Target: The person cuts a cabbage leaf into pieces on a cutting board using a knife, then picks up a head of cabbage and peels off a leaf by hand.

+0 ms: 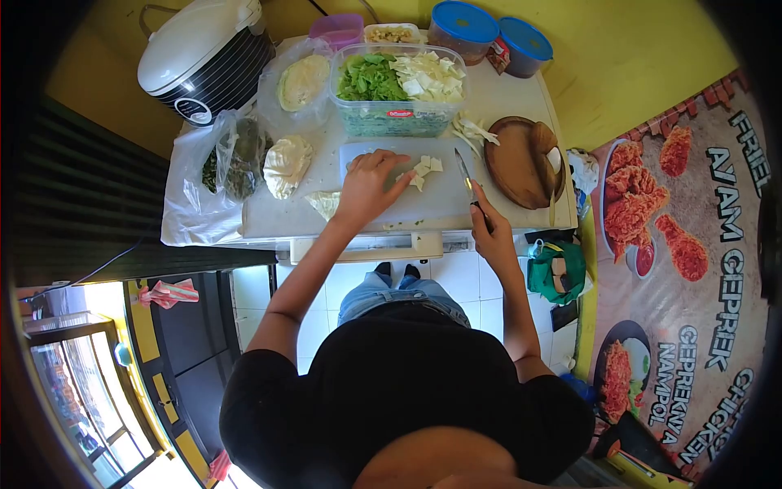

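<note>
My right hand (492,228) grips a knife (463,169) by its dark handle, the blade pointing away from me over the right side of a white cutting board (444,202). My left hand (375,186) rests on the board with thumb and fingers apart; what lies beneath the palm is hidden. Just right of its fingertips sit a few cut cabbage pieces (425,170). A pale cabbage leaf (325,203) lies by my left wrist. Further left is a cut cabbage head (287,165). Behind the board stands a clear plastic container (399,119) holding chopped green leaves and cut cabbage.
A round wooden plate (509,167) with a stone pestle stands to the right, cabbage scraps (472,129) beside it. Bagged greens (236,159), a bagged cabbage (302,83) and a rice cooker (204,61) occupy the left. Blue-lidded tubs (464,31) line the wall.
</note>
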`<state>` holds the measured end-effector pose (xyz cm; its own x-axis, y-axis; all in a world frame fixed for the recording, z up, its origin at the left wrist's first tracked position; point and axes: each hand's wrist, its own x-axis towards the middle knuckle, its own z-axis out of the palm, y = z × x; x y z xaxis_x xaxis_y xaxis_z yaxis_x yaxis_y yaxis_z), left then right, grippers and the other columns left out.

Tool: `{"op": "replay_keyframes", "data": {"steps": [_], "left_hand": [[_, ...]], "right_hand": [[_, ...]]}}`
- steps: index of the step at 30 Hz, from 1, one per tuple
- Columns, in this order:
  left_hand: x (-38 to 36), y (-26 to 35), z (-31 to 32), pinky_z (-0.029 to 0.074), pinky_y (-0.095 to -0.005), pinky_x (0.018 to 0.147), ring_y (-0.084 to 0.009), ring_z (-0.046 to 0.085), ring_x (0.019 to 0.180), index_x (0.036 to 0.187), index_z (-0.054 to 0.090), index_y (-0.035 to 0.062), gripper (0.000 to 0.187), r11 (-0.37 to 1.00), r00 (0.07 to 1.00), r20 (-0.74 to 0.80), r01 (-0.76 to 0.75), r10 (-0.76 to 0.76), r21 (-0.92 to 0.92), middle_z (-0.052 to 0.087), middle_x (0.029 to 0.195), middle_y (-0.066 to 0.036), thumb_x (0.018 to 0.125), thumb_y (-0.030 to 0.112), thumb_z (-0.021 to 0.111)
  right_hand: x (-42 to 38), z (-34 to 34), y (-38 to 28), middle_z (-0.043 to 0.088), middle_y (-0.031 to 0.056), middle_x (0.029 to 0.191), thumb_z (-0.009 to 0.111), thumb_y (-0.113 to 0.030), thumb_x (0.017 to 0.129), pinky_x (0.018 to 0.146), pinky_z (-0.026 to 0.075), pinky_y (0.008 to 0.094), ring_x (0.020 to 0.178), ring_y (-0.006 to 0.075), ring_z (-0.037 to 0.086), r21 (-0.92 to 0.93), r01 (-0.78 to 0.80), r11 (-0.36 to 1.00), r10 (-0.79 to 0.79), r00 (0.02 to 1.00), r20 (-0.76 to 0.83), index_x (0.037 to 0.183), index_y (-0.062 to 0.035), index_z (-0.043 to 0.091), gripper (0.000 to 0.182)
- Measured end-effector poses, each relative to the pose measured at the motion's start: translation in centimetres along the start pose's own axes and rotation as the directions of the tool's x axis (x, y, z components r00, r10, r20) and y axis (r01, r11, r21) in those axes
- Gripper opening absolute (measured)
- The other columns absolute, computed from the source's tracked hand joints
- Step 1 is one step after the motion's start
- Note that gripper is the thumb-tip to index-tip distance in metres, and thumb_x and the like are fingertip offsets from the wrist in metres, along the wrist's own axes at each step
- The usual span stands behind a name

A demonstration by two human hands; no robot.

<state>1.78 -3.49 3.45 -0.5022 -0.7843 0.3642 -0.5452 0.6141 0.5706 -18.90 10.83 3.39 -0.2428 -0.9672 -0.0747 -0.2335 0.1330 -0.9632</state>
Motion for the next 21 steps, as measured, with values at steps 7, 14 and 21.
{"op": "replay_keyframes", "data": {"steps": [7, 14, 21], "left_hand": [[4.5, -1.3, 2.6, 0.041, -0.0435, 0.093, -0.0343, 0.05, 0.112, 0.114, 0.057, 0.0116, 0.045, 0.827, 0.795, 0.232, -0.532, 0.561, -0.18, 0.051, 0.122, -0.012, 0.081, 0.039, 0.069], [6.7, -1.0, 3.9, 0.048, -0.0397, 0.069, -0.0262, 0.058, 0.084, 0.08, 0.056, 0.0078, 0.023, 0.819, 0.649, 0.507, -0.508, 0.567, -0.266, 0.056, 0.088, -0.008, 0.086, 0.029, 0.065], [5.9, -1.5, 4.3, 0.043, -0.0391, 0.043, -0.0251, 0.053, 0.05, 0.058, 0.05, 0.0094, 0.033, 0.669, 0.609, 0.277, -0.693, 0.743, -0.27, 0.047, 0.055, -0.004, 0.086, 0.021, 0.064]], "right_hand": [[1.0, -0.9, 0.3, 0.037, -0.005, 0.067, 0.049, -0.009, 0.098, 0.054, 0.031, 0.0204, 0.06, 0.0052, 0.031, -0.014, -0.04, 0.999, 0.04, 0.999, -0.017, 0.142, -0.0156, 0.044, 0.045], [2.0, -1.1, 0.2, 0.036, -0.0051, 0.067, 0.049, -0.01, 0.098, 0.054, 0.032, 0.0204, 0.061, 0.0053, 0.032, -0.003, -0.046, 0.999, 0.046, 0.999, -0.001, 0.142, -0.0149, 0.044, 0.045], [3.0, -0.7, -0.1, 0.05, -0.0003, 0.077, 0.05, -0.01, 0.097, 0.058, 0.036, 0.0207, 0.064, 0.0062, 0.035, -0.029, -0.053, 0.998, 0.054, 0.999, 0.01, 0.141, -0.0128, 0.045, 0.044]]}}
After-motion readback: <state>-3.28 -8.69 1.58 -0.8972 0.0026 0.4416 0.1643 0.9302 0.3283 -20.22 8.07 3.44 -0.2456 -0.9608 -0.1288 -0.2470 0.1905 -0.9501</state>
